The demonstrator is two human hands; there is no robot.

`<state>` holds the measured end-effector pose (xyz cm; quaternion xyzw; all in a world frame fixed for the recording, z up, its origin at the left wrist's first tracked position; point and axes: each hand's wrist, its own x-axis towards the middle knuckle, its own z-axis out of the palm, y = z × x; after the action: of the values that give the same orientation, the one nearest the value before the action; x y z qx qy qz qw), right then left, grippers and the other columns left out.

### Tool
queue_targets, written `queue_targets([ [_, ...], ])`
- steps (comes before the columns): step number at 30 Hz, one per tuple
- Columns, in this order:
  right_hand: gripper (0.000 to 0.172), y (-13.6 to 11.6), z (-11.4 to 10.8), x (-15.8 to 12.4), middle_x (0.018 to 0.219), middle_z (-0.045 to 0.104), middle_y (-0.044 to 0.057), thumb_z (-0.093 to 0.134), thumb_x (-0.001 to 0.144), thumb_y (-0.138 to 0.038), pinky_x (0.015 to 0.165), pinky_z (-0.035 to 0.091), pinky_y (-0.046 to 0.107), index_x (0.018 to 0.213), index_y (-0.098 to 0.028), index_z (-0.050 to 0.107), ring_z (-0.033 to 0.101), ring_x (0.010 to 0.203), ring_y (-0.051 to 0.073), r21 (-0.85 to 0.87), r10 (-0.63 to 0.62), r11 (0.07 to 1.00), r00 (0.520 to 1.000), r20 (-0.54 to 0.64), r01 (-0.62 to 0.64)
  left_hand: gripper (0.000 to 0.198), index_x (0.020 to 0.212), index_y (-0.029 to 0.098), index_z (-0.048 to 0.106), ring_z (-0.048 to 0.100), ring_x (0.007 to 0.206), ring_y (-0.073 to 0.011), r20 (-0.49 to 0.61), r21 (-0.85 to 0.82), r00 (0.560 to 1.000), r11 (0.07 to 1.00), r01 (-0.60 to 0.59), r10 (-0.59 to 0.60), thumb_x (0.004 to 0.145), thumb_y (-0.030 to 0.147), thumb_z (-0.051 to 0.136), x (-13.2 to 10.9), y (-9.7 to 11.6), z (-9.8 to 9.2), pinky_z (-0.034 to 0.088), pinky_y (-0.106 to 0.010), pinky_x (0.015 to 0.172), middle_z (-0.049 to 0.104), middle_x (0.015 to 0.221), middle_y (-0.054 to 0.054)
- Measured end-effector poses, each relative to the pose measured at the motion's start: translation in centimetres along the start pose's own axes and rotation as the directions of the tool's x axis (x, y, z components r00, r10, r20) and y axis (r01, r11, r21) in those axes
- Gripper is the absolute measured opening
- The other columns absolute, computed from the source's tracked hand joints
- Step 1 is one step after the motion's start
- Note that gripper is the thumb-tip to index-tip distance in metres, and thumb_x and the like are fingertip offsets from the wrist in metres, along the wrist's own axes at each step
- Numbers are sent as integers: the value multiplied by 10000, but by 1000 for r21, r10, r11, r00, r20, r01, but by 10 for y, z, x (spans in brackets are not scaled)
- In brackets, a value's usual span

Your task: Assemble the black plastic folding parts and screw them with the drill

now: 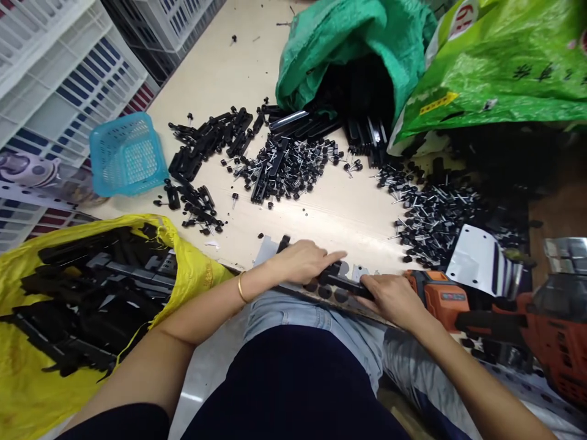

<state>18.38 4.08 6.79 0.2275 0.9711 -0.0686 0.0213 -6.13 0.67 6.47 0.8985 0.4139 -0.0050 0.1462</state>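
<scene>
At the table's near edge a long black plastic bar point(349, 284) lies across grey sheet pieces. My left hand point(300, 261) rests over the bar's left part. Its index finger is stretched out along the top, while the other fingers curl down and are partly hidden. A black end piece point(283, 243) sticks out past the left wrist side; whether it belongs to the same bar I cannot tell. My right hand point(389, 296) is closed around the bar's right end, thumb on top. Just right of that hand lies an orange and black power tool point(443, 299).
Black-headed screws point(298, 168) and short black parts point(206, 143) are heaped mid-table. More screws point(435, 214) lie right. A green sack point(316, 55) spills black strips; a bright green bag point(499, 79) stands beside it. Left are a blue basket point(98, 156) and a yellow sack point(192, 263) of black parts.
</scene>
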Motion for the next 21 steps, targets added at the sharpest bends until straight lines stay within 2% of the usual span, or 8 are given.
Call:
queue_targets([
  [6, 346, 2, 10, 2, 559, 579, 24, 404, 931, -397, 529, 251, 266, 697, -181, 539, 502, 506, 139, -25, -40, 999, 995, -93, 38, 514, 1355, 112, 346, 623, 809, -225, -43, 5, 993, 993, 114, -114, 850, 89, 434, -6, 12, -5, 426, -334, 731, 645, 900, -99],
  [10, 283, 15, 26, 7, 591, 603, 34, 444, 916, -347, 558, 263, 275, 718, -181, 560, 507, 529, 149, -81, 44, 996, 998, -37, -47, 687, 1410, 158, 263, 539, 1123, -269, -162, -108, 976, 986, 129, -145, 805, 185, 587, -5, 0, 1, 380, -416, 977, 562, 1205, -151],
  [12, 263, 21, 31, 5, 599, 606, 42, 457, 910, -318, 577, 267, 283, 713, -179, 562, 499, 533, 153, -133, 76, 988, 997, -19, -78, 750, 1419, 202, 242, 403, 1278, -303, -308, -273, 916, 946, 173, -256, 791, 337, 630, -11, -7, 9, 301, -489, 1067, 434, 1364, -158],
  [13, 260, 22, 32, 3, 598, 604, 45, 459, 909, -306, 586, 268, 286, 706, -178, 560, 494, 535, 156, -160, 95, 982, 995, -29, -98, 738, 1414, 214, 250, 349, 1316, -311, -381, -397, 840, 889, 229, -387, 798, 392, 616, -14, -9, 13, 276, -513, 1083, 385, 1402, -157],
  [15, 247, 21, 33, 0, 594, 593, 48, 462, 904, -277, 601, 268, 291, 699, -177, 556, 488, 545, 164, -210, 124, 968, 989, -84, -139, 670, 1388, 221, 287, 353, 1311, -304, -369, -715, 596, 627, 309, -714, 824, 448, 567, -18, -13, 21, 307, -518, 1067, 381, 1394, -157],
  [17, 209, 15, 31, 0, 589, 580, 46, 474, 883, -208, 613, 264, 295, 693, -177, 556, 484, 559, 171, -248, 124, 956, 980, -153, -159, 579, 1329, 214, 349, 492, 1184, -270, -89, -957, 429, 196, 212, -899, 853, 505, 506, -15, -17, 27, 424, -472, 974, 478, 1286, -149],
  [19, 186, 5, 27, 4, 582, 568, 39, 485, 848, -127, 617, 257, 297, 684, -179, 553, 480, 563, 173, -275, 112, 947, 975, -195, -163, 518, 1198, 199, 446, 617, 921, -221, 205, -977, 471, -204, 53, -858, 860, 592, 440, -8, -21, 30, 525, -405, 796, 589, 1062, -117],
  [21, 178, -7, 21, 9, 578, 560, 33, 496, 825, -93, 614, 249, 300, 679, -180, 549, 475, 561, 175, -291, 118, 941, 973, -200, -175, 487, 1006, 180, 511, 609, 657, -175, 348, -904, 539, -426, -24, -767, 850, 633, 423, 1, -26, 29, 541, -350, 622, 604, 800, -65],
])
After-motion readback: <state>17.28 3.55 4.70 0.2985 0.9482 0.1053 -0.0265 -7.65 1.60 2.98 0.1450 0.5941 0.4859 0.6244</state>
